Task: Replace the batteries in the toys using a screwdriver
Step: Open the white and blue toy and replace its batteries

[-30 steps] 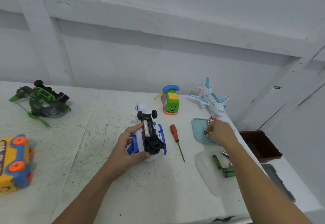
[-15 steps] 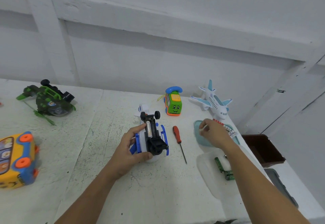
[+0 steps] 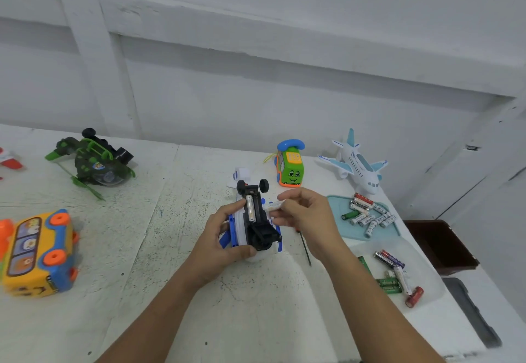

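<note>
My left hand (image 3: pixel 220 241) grips a white and blue toy plane (image 3: pixel 256 226) turned upside down, its black underside and wheels facing up. One white battery (image 3: pixel 250 208) lies in the open compartment. My right hand (image 3: pixel 306 214) pinches a second white battery (image 3: pixel 272 206) right beside the compartment's right edge. The screwdriver (image 3: pixel 306 250) lies on the table under my right wrist, with only its dark shaft showing.
A teal tray (image 3: pixel 390 233) at the right holds several white batteries. A clear tray (image 3: pixel 432 283) nearer me holds mixed batteries. Around stand a white airplane (image 3: pixel 357 163), a green phone car (image 3: pixel 290 167), a green helicopter (image 3: pixel 95 160) and a yellow bus (image 3: pixel 39 251). A brown bin (image 3: pixel 438 246) sits off the table's right edge.
My right hand left the teal tray with a white battery and moved left to the toy's open compartment. The left hand kept its hold on the toy.
</note>
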